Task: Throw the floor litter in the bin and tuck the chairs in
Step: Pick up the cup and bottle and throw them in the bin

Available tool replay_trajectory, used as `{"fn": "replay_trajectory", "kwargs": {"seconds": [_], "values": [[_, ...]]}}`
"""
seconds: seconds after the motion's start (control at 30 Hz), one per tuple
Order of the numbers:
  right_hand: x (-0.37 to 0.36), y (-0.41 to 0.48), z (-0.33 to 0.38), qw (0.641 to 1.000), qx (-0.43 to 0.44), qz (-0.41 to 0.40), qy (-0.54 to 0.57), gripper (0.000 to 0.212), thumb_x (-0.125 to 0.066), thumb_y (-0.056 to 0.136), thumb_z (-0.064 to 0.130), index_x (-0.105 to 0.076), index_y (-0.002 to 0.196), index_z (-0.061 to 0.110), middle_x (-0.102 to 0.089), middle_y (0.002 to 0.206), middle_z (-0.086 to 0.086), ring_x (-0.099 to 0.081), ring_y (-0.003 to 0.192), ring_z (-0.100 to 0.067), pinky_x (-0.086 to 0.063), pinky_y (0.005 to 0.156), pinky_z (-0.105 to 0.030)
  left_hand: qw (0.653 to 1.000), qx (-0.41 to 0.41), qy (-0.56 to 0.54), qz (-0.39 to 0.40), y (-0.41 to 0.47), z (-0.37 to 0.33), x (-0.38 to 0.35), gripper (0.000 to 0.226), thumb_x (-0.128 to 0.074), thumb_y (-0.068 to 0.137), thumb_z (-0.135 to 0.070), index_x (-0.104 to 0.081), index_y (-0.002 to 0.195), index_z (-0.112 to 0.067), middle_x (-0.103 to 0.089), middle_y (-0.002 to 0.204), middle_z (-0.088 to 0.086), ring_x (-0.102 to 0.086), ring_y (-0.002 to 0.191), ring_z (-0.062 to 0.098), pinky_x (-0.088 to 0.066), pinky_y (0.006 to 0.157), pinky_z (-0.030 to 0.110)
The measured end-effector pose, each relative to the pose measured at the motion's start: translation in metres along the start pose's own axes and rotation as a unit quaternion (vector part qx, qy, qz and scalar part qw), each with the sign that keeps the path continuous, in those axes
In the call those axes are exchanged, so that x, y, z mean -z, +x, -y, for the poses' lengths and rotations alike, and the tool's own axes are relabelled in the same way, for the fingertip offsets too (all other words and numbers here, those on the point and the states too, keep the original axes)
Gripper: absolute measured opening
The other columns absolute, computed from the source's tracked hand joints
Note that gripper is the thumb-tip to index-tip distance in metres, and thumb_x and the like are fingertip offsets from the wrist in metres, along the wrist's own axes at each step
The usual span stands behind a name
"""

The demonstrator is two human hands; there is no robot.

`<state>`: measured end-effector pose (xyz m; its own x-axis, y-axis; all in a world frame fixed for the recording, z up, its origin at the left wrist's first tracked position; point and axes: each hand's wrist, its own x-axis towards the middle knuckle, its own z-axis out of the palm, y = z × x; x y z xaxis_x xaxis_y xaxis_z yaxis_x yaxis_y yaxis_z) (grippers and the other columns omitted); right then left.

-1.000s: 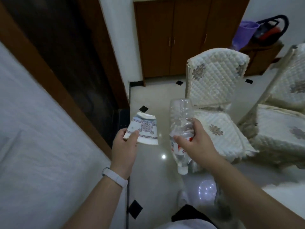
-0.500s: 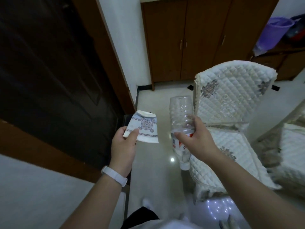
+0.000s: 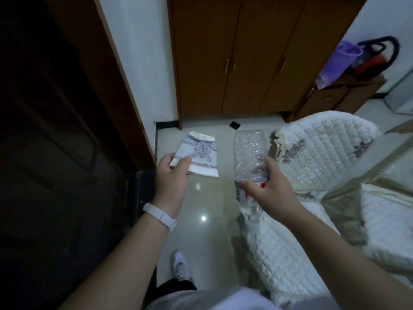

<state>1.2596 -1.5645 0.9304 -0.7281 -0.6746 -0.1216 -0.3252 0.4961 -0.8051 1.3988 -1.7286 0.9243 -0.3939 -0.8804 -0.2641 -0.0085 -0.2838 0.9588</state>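
My left hand grips a flattened paper cup with a blue and pink pattern, held out over the floor. A clear, empty plastic bottle with a red and white label is in my right hand, cap end pointing down. Close on the right stands a chair with a white quilted cover; its seat lies under my right forearm. A second quilted chair sits at the far right. No bin is in view.
A dark wooden door fills the left. Brown cupboards stand ahead, with a low cabinet holding a purple bucket to their right. Glossy tiled floor runs between door and chairs. My white shoe is below.
I have walked forward and the view has swung right and down: the door and cupboards are nearer, the chair is closer beside me. Both hands keep the same hold.
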Motion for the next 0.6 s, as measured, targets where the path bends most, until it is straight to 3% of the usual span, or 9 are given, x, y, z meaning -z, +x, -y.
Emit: {"fn": "replay_trajectory", "kwargs": {"seconds": [0.13, 0.23, 0.3, 0.5, 0.6], "values": [[-0.014, 0.040, 0.031, 0.999, 0.006, -0.040, -0.001, 0.075, -0.077, 0.073, 0.053, -0.041, 0.135, 0.030, -0.061, 0.108, 0.014, -0.062, 0.090, 0.002, -0.047, 0.071, -0.019, 0.998, -0.025, 0.038, 0.031, 0.064, -0.027, 0.002, 0.015, -0.063, 0.093, -0.016, -0.064, 0.107, -0.014, -0.073, 0.098, -0.001, -0.071, 0.085, 0.010, -0.055, 0.064, 0.020], [-0.023, 0.064, 0.040, 0.999, -0.002, -0.031, 0.017, 0.085, -0.073, 0.064, 0.064, -0.040, 0.136, 0.031, -0.060, 0.110, 0.014, -0.063, 0.098, -0.008, -0.056, 0.083, -0.038, 0.999, -0.042, 0.027, 0.012, 0.093, -0.044, 0.005, 0.012, -0.063, 0.093, -0.015, -0.064, 0.104, -0.017, -0.073, 0.099, -0.001, -0.072, 0.087, 0.012, -0.059, 0.070, 0.027], [-0.025, 0.082, 0.044, 1.000, -0.005, -0.008, 0.004, 0.081, -0.073, 0.066, 0.061, -0.040, 0.135, 0.031, -0.060, 0.107, 0.015, -0.062, 0.097, -0.007, -0.056, 0.087, -0.044, 0.998, -0.056, 0.029, 0.012, 0.103, -0.048, 0.011, 0.011, -0.063, 0.093, -0.015, -0.063, 0.102, -0.020, -0.073, 0.100, -0.002, -0.072, 0.088, 0.010, -0.059, 0.072, 0.028], [-0.037, 0.147, 0.048, 0.998, 0.023, 0.015, 0.053, 0.080, -0.073, 0.070, 0.053, -0.039, 0.139, 0.030, -0.059, 0.112, 0.014, -0.061, 0.099, -0.006, -0.055, 0.088, -0.038, 0.998, -0.011, 0.027, -0.059, 0.125, -0.041, 0.022, 0.014, -0.063, 0.094, -0.016, -0.063, 0.107, -0.021, -0.072, 0.105, 0.000, -0.071, 0.093, 0.014, -0.059, 0.082, 0.036], [-0.033, 0.178, 0.046, 0.997, 0.033, 0.041, 0.056, 0.077, -0.075, 0.076, 0.047, -0.037, 0.141, 0.031, -0.057, 0.112, 0.016, -0.058, 0.100, -0.003, -0.048, 0.084, -0.026, 0.997, -0.008, 0.034, -0.069, 0.141, -0.046, -0.002, 0.017, -0.062, 0.094, -0.015, -0.064, 0.111, -0.013, -0.073, 0.103, 0.003, -0.072, 0.089, 0.013, -0.059, 0.073, 0.029]]}}
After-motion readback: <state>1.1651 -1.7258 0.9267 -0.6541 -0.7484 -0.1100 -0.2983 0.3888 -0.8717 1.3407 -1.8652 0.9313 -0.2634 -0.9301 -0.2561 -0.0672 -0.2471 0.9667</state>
